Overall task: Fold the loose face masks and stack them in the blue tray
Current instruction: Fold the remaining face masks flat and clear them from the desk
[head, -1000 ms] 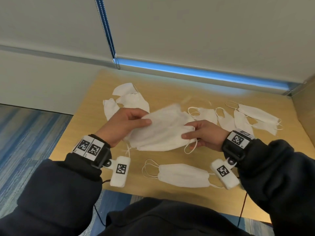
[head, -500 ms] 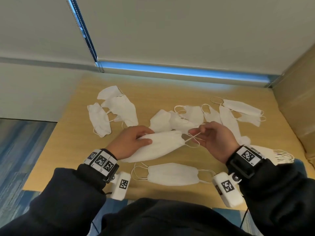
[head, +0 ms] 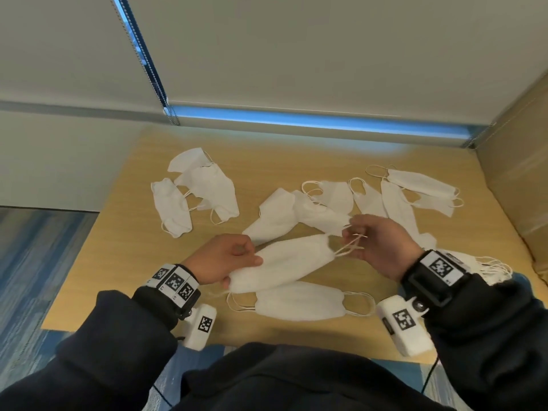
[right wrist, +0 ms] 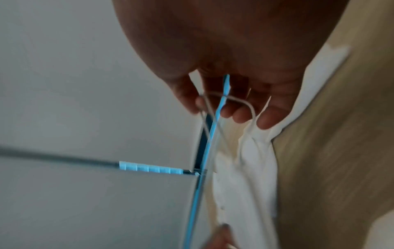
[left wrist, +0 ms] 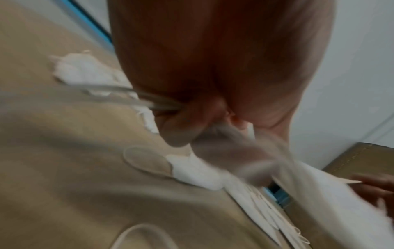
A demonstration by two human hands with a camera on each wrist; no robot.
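I hold a white folded face mask (head: 281, 262) just above the wooden table (head: 142, 250). My left hand (head: 252, 258) grips its left end, thumb on top. My right hand (head: 354, 237) pinches the ear loops (head: 347, 249) at its right end. In the right wrist view the loop (right wrist: 252, 109) curls round my fingertips (right wrist: 265, 121) above the mask (right wrist: 249, 160). The left wrist view is blurred; the mask (left wrist: 234, 151) runs out from under my curled fingers (left wrist: 181, 131). A pile of masks (head: 480, 262) lies behind my right wrist, and what it rests on is hidden.
Another mask (head: 299, 304) lies flat near the table's front edge. Several loose masks are spread at the back left (head: 207, 188), middle (head: 278, 215) and right (head: 421, 188). A cardboard box (head: 522, 173) stands along the right side. Carpet (head: 44, 262) lies left of the table.
The mask went from spread wide between both hands to a narrow folded shape. My right hand moved off the mask's edge onto its ear loops. The head view shifted.
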